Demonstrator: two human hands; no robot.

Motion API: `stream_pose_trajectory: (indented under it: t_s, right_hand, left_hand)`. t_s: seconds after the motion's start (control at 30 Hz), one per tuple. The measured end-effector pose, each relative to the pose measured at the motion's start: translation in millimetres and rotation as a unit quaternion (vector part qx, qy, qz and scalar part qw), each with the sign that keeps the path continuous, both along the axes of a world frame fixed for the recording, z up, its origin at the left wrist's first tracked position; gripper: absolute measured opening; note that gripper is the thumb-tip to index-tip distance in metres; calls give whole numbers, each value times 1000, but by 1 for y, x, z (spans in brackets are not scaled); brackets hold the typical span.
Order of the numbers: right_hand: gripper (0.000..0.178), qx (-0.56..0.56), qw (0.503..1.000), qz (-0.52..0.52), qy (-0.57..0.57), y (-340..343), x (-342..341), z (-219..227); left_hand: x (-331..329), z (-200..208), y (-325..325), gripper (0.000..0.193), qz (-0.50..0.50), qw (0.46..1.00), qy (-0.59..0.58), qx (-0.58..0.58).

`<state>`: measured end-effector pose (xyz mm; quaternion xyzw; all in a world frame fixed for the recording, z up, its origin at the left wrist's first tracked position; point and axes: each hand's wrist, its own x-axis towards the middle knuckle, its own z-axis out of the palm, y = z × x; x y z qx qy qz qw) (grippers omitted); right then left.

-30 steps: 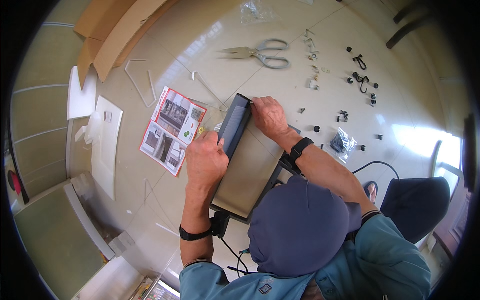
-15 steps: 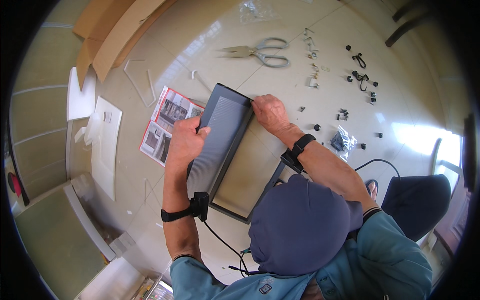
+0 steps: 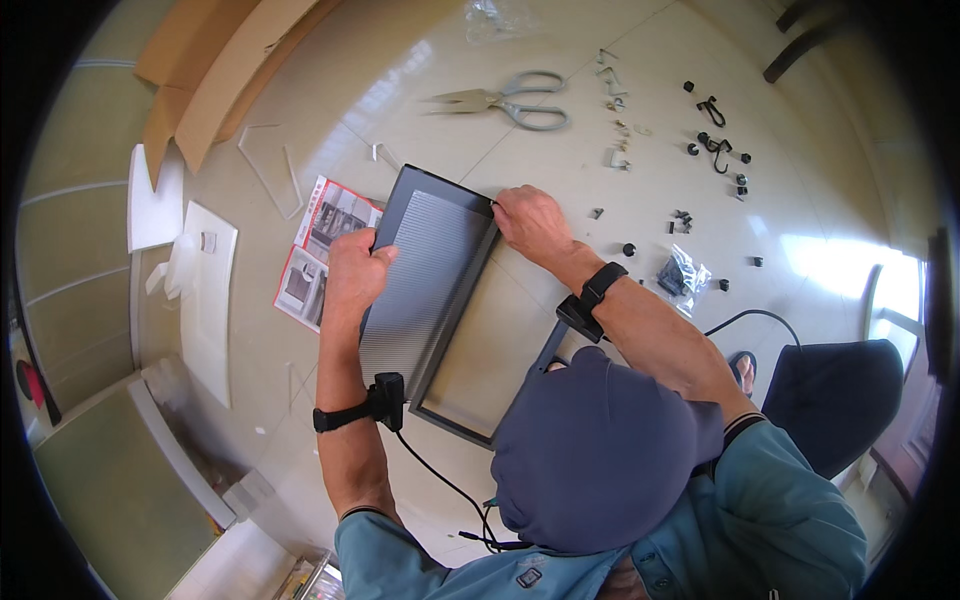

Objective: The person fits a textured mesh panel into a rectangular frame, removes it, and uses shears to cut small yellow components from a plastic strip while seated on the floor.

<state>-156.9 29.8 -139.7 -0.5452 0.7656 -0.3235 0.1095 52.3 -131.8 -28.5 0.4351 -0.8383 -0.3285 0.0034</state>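
A dark grey ribbed mesh panel point(image 3: 425, 250) with a solid rim stands tilted in front of me. My left hand point(image 3: 357, 270) is closed on its left edge, thumb lying over the face. At the panel's far right corner, my right hand point(image 3: 533, 222) is pinched shut. A dark bit shows at its fingertips, but whether it is a separate piece or the corner cannot be made out. A dark grey rectangular frame point(image 3: 455, 428) extends to the right of the panel; my head in a cap hides part of it.
A printed instruction sheet point(image 3: 312, 285) lies left of the panel. Beyond are grey-handled scissors point(image 3: 500, 100). To the right lie hex keys and small metal parts point(image 3: 617, 160), black hooks point(image 3: 712, 150), knobs and a clear bag point(image 3: 683, 278) of dark parts. Cardboard point(image 3: 215, 85) stands far left.
The panel has shifted slightly left in view and its ribbed face shows wider, tilted further over. Both hands moved left with it, keeping their holds.
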Motion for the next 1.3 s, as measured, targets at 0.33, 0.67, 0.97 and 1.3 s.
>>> stream_pose_trajectory:
  t_s: [0.33, 0.67, 0.97, 1.3]
  right_hand:
    - [16, 73, 994, -10, -87, -9, -13, 2]
    - [18, 57, 994, 15, -94, -10, -18, 4]
    - [20, 68, 994, 46, -69, -9, -22, 7]
    - [18, 41, 998, 30, -31, -9, -18, -10]
  left_hand:
    - [-9, 9, 14, 18, 50, 998, 39, -13]
    - [-7, 5, 7, 15, 53, 998, 39, 2]
    - [-6, 4, 6, 12, 58, 998, 4, 9]
    - [-8, 3, 11, 11, 54, 998, -3, -14]
